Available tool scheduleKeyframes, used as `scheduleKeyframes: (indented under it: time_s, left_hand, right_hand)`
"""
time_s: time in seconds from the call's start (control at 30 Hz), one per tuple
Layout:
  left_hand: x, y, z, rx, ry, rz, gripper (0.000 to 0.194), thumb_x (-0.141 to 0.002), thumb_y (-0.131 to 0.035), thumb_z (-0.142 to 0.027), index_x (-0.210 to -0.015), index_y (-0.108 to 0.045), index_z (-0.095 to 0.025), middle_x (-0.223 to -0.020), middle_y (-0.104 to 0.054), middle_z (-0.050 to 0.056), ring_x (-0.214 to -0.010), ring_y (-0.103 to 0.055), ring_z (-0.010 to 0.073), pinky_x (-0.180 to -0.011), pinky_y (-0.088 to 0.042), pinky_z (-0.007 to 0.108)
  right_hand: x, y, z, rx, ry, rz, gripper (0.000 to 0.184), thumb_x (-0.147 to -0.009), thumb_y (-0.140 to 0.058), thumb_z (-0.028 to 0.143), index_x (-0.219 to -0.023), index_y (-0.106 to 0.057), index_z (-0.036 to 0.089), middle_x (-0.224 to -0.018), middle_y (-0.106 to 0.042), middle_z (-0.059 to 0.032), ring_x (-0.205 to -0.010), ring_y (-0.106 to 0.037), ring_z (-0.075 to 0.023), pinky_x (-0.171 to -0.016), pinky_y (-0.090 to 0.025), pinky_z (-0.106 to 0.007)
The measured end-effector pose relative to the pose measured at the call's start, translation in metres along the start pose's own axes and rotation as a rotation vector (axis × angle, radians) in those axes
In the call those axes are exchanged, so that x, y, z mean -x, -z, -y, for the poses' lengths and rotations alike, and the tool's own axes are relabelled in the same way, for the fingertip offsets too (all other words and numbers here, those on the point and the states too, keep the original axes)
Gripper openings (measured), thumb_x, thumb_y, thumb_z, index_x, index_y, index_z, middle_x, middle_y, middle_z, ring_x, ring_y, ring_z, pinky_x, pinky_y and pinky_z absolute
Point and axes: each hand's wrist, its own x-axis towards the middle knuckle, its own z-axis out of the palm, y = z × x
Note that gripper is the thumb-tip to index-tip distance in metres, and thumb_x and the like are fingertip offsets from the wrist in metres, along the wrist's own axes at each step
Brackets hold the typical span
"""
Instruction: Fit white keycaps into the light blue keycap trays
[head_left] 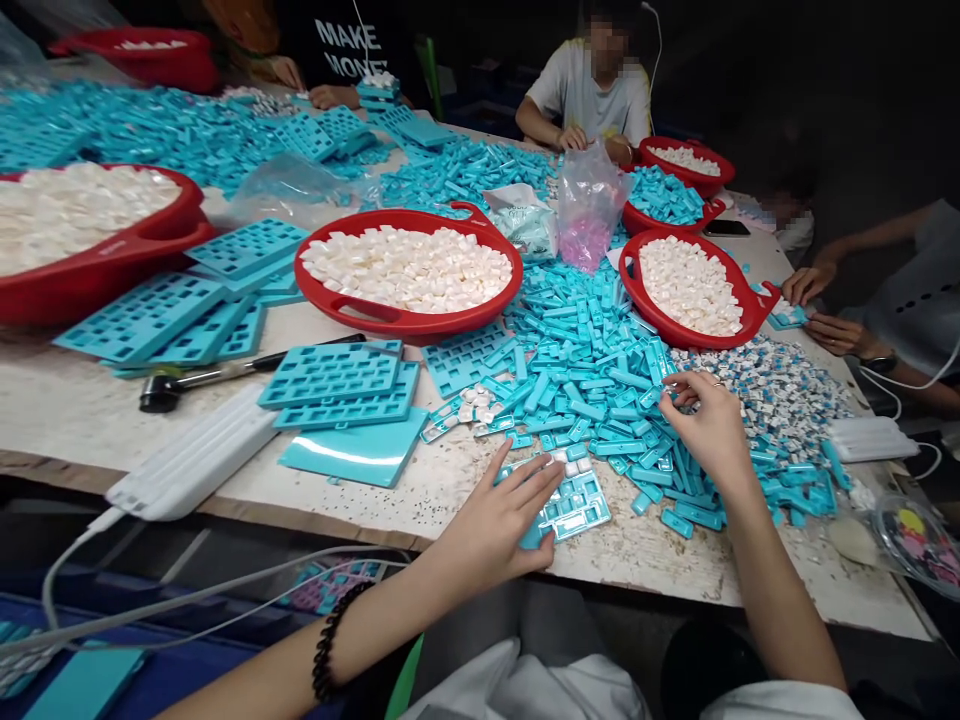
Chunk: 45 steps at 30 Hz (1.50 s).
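Teal grid panel [581, 505] close to the near edge of the table [394, 512], left part hidden beneath the left hand [501, 515], laid flat with fingers spread; a few white tiles [577, 467] in cells along the far side. Just off at 2 o'clock from the panel, right hand [709, 420] with thumb and forefinger nearly together over the teal pieces [577, 360]; impossible to tell about a grip on one, tips blending into the heap. Table edge just below at 6 o'clock; worn, speckled surface visible at 9 and 4 o'clock, crowded from 10 round to 2. At 10 o'clock, stacked grid panels [337, 375] overlapping a glossy teal sheet [360, 450]. At 11, red basin [409, 324] heaped with white blocks [420, 270]; at 1, smaller red basin [701, 340], likewise filled. Farther out at 10, another red basin [97, 285] of white blocks, cut off by the left border. At 12, clear bag [589, 215] with pink contents, too crumpled to make out. At 2, small white-and-blue parts [780, 385], individually too tiny to read; beyond, another person's hands [821, 305], body cropped at right. Far background lost in darkness.
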Motion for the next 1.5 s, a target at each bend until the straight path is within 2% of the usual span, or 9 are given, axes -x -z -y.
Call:
scheduleKeyframes:
  time_s: [0.13, 0.3, 0.43, 0.57, 0.73, 1.0, 1.17, 1.33, 1.5]
  left_hand:
    - [-0.002, -0.001, -0.002, 0.042, 0.049, 0.066, 0.062, -0.086, -0.061, -0.028, -0.145, -0.047, -0.017, -0.144, -0.058, 0.01, -0.138, -0.047, 0.0283, -0.125, -0.013, 0.054]
    - [0.002, -0.007, -0.005, 0.039, 0.06, 0.052, 0.065, -0.087, -0.059, -0.025, -0.148, -0.042, -0.015, -0.15, -0.051, 0.011, -0.144, -0.04, 0.0305, -0.124, -0.018, 0.057]
    - [0.007, -0.007, 0.0, 0.097, 0.031, 0.064, 0.066, -0.09, -0.057, -0.023, -0.153, -0.034, -0.02, -0.154, -0.046, 0.01, -0.145, -0.038, 0.0284, -0.123, -0.02, 0.056]
    - [0.02, -0.01, 0.004, 0.192, 0.128, -0.093, 0.061, -0.096, -0.05, -0.021, -0.153, -0.029, -0.024, -0.153, -0.046, 0.009, -0.143, -0.041, 0.0244, -0.124, -0.02, 0.054]
    - [0.046, -0.018, 0.003, 0.241, 0.291, -0.324, 0.048, -0.097, -0.047, -0.018, -0.143, -0.043, -0.028, -0.14, -0.056, 0.007, -0.137, -0.049, 0.0247, -0.123, -0.022, 0.057]
    - [0.046, -0.011, 0.013, 0.232, 0.331, -0.27, 0.051, -0.096, -0.052, -0.024, -0.145, -0.038, -0.027, -0.141, -0.055, 0.008, -0.137, -0.047, 0.0263, -0.121, -0.026, 0.056]
    - [0.035, -0.015, 0.017, 0.282, 0.359, -0.305, 0.062, -0.094, -0.058, -0.03, -0.15, -0.03, -0.027, -0.145, -0.052, 0.01, -0.138, -0.045, 0.0274, -0.12, -0.029, 0.053]
    - [0.036, -0.018, 0.012, 0.323, 0.459, -0.386, 0.066, -0.096, -0.054, -0.028, -0.153, -0.022, -0.027, -0.13, -0.061, 0.008, -0.131, -0.05, 0.0262, -0.118, -0.031, 0.053]
    - [0.033, -0.018, 0.01, 0.295, 0.496, -0.396, 0.066, -0.096, -0.054, -0.028, -0.153, -0.022, -0.026, -0.13, -0.06, 0.009, -0.128, -0.05, 0.0267, -0.116, -0.032, 0.053]
  right_hand:
    - [0.001, 0.002, 0.002, -0.022, 0.019, 0.009, 0.015, -0.081, -0.058, 0.025, -0.091, -0.069, 0.02, -0.077, -0.06, -0.0011, -0.065, -0.062, -0.0167, -0.069, -0.051, -0.03]
    - [0.001, 0.001, 0.004, -0.121, -0.012, 0.032, 0.015, -0.08, -0.061, 0.026, -0.091, -0.069, 0.02, -0.081, -0.065, -0.0029, -0.067, -0.065, -0.0179, -0.07, -0.054, -0.032]
    - [0.006, -0.004, 0.015, -0.3, -0.034, 0.128, 0.012, -0.081, -0.062, 0.026, -0.09, -0.068, 0.019, -0.085, -0.069, -0.0039, -0.07, -0.067, -0.0177, -0.071, -0.056, -0.032]
    - [0.018, -0.015, 0.033, -0.419, 0.026, 0.265, 0.01, -0.082, -0.062, 0.022, -0.09, -0.068, 0.021, -0.088, -0.069, -0.0031, -0.074, -0.068, -0.0167, -0.074, -0.057, -0.031]
    - [0.029, -0.033, 0.049, -0.517, 0.021, 0.406, 0.007, -0.081, -0.064, 0.02, -0.087, -0.067, 0.021, -0.086, -0.069, -0.0014, -0.073, -0.069, -0.0151, -0.073, -0.058, -0.029]
    - [0.051, -0.055, 0.074, -0.685, 0.057, 0.614, 0.017, -0.084, -0.065, 0.022, -0.101, -0.069, 0.022, -0.099, -0.068, -0.0036, -0.084, -0.073, -0.0157, -0.079, -0.062, -0.029]
    - [0.059, -0.065, 0.085, -0.608, 0.232, 0.57, 0.011, -0.087, -0.066, 0.021, -0.097, -0.071, 0.023, -0.093, -0.073, -0.0022, -0.085, -0.072, -0.0172, -0.081, -0.058, -0.031]
    - [0.063, -0.074, 0.086, -0.46, 0.403, 0.539, 0.011, -0.089, -0.069, 0.019, -0.098, -0.07, 0.025, -0.097, -0.076, -0.002, -0.091, -0.07, -0.0201, -0.093, -0.049, -0.04]
    - [0.068, -0.08, 0.077, -0.432, 0.477, 0.449, 0.012, -0.089, -0.07, 0.021, -0.101, -0.073, 0.024, -0.101, -0.071, -0.0054, -0.096, -0.065, -0.0214, -0.087, -0.051, -0.038]
